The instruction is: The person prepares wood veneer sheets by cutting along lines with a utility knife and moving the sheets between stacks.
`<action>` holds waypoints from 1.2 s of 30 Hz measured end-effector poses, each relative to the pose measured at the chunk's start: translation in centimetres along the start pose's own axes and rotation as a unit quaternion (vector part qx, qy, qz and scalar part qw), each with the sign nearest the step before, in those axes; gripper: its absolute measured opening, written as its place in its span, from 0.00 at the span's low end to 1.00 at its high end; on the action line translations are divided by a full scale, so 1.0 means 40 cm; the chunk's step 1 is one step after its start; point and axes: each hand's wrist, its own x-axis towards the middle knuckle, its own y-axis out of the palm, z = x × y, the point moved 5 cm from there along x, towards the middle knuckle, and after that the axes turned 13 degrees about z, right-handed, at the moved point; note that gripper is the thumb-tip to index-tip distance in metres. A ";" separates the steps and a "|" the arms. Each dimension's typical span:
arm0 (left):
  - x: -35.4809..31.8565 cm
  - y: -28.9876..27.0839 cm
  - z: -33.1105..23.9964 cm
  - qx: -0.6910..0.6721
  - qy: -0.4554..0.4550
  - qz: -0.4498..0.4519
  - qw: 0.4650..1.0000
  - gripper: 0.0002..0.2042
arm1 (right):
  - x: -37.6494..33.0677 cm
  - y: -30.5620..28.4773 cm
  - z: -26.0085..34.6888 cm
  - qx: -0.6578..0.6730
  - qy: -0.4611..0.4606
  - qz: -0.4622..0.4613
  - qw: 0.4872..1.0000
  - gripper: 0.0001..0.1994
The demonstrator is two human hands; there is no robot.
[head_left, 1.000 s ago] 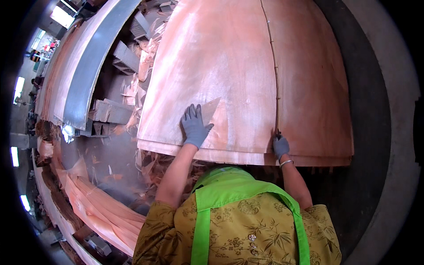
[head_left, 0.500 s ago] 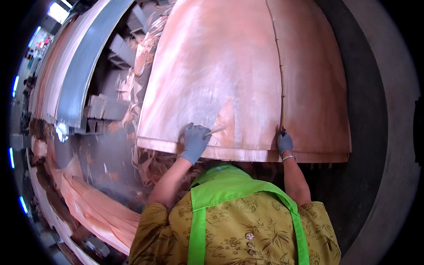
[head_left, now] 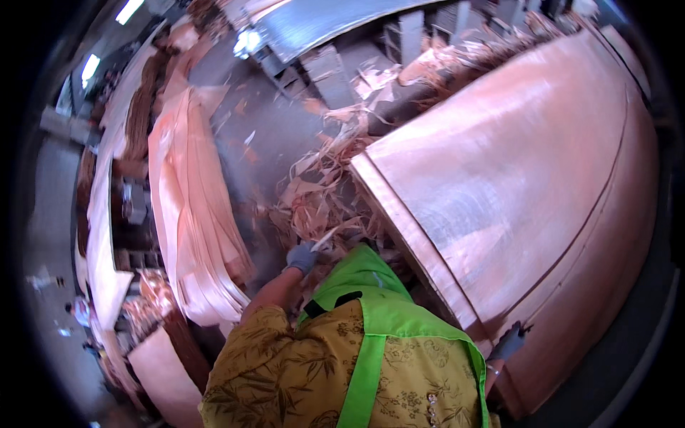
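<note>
My left hand (head_left: 302,257), in a grey glove, is closed on a pale strip of wood veneer (head_left: 325,237), held out over the floor left of the stack. My right hand (head_left: 508,342), gloved too, rests on the near edge of the stacked veneer sheets (head_left: 514,171). Its fingers are closed round something small and dark that I cannot make out. A dark split line runs along the top sheet, curving down toward this hand.
Torn veneer scraps (head_left: 314,203) heap on the floor beside the stack. Farther left lies a folded pile of veneer (head_left: 189,207). Grey blocks (head_left: 328,75) and a sheet-topped stack (head_left: 321,25) stand at the back.
My view has turned left. My left hand has left the top sheet and is out over the scraps, carrying the veneer strip. The right hand remains at the stack's near edge.
</note>
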 end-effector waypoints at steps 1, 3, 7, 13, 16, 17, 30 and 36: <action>0.000 -0.010 0.048 -0.008 -0.041 0.013 0.999 0.18 | 0.047 -0.031 -0.086 -0.047 -0.026 -0.014 0.998 0.16; 0.002 -0.021 0.098 0.008 -0.098 0.042 0.994 0.27 | 0.065 -0.011 -0.074 -0.109 -0.035 -0.034 0.993 0.23; 0.009 -0.069 0.161 0.039 -0.137 0.036 0.989 0.45 | -0.061 0.175 0.150 -0.186 0.034 -0.040 0.981 0.21; 0.235 -0.140 0.399 -0.055 -0.071 -0.087 0.992 0.35 | -0.124 0.672 0.384 0.038 -0.080 0.040 0.995 0.13; 0.354 -0.262 0.449 -0.157 -0.042 -0.037 0.986 0.31 | -0.217 0.899 0.559 0.137 -0.074 0.095 0.983 0.10; 0.362 -0.320 0.468 -0.191 -0.051 -0.002 0.980 0.30 | -0.251 0.969 0.616 0.135 -0.058 0.113 0.983 0.10; 0.738 -0.764 0.650 -0.298 0.261 -0.161 0.904 0.16 | -0.463 1.978 1.162 0.247 -0.085 0.401 0.878 0.13; 0.804 -1.329 0.336 -0.324 0.330 -0.073 0.884 0.18 | -0.542 2.395 1.358 0.322 -0.045 0.473 0.819 0.09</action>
